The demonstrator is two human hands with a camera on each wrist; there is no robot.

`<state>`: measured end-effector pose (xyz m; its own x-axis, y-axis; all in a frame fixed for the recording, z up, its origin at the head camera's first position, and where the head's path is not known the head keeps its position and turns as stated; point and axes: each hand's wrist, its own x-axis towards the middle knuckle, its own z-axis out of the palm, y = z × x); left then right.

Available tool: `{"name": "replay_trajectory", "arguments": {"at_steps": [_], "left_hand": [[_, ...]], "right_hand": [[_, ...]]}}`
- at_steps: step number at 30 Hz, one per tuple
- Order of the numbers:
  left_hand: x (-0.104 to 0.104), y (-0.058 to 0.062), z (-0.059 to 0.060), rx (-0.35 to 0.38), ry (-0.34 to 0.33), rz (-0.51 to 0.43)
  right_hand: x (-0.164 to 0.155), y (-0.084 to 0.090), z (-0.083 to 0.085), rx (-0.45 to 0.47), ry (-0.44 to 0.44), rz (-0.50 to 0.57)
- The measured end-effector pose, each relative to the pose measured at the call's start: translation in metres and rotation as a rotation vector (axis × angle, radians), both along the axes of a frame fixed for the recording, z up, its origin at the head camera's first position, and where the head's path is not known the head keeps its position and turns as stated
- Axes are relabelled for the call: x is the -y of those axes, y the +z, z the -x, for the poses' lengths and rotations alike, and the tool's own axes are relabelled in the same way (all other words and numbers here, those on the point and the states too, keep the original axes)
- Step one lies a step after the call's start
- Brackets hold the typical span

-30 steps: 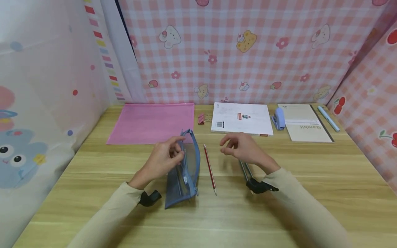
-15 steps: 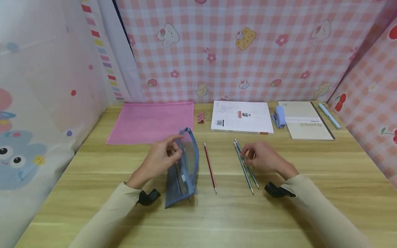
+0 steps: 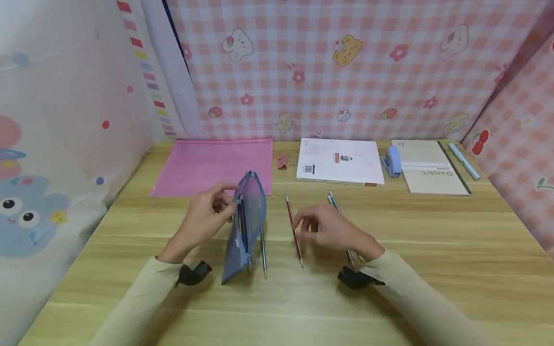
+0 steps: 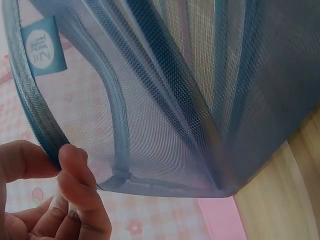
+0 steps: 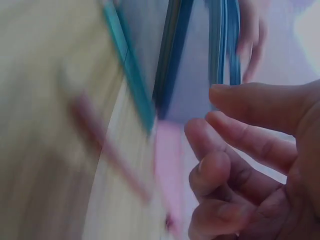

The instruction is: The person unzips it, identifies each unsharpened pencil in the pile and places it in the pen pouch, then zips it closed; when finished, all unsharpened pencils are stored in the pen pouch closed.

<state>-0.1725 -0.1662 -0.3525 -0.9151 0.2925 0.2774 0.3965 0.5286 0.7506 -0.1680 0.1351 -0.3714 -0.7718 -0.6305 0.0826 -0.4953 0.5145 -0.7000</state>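
Note:
My left hand pinches the upper zipper edge of a blue mesh pencil case between thumb and index finger. The case stands tilted with its mouth spread, and dark and yellow slim items show inside. Along its right side a teal pencil lies on the table. My right hand is over the red pencil, its fingers loosely bent and holding nothing; the right wrist view shows a gap between thumb and fingertips. Two more teal pencils lie partly hidden under the right hand.
Along the back of the wooden table lie a pink pouch, a pink binder clip, a white book, a lavender stapler, a beige notebook and a light blue pen. Patterned cloth walls stand around it.
My right hand moves left from the teal pencils to the red one. My left hand shifts the case left and its mouth widens, so the teal pencil beside it shows.

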Motion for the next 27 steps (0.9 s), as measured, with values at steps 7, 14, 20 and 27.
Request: {"name": "replay_trajectory", "arguments": {"at_steps": [7,14,20,27], "left_hand": [[0.003,0.000,-0.001,-0.009,0.036,-0.018],[0.006,-0.004,-0.003,-0.001,0.063,-0.076],[0.010,-0.008,-0.005,0.030,0.094,-0.109],[0.012,-0.006,-0.013,0.026,0.084,-0.105]], "right_hand": [[0.058,0.015,-0.028,-0.169,0.166,0.081],[0.087,0.000,-0.043,-0.630,0.174,-0.005],[0.094,-0.008,-0.044,-0.720,0.134,0.083],[0.097,0.007,-0.038,-0.131,0.204,0.303]]}}
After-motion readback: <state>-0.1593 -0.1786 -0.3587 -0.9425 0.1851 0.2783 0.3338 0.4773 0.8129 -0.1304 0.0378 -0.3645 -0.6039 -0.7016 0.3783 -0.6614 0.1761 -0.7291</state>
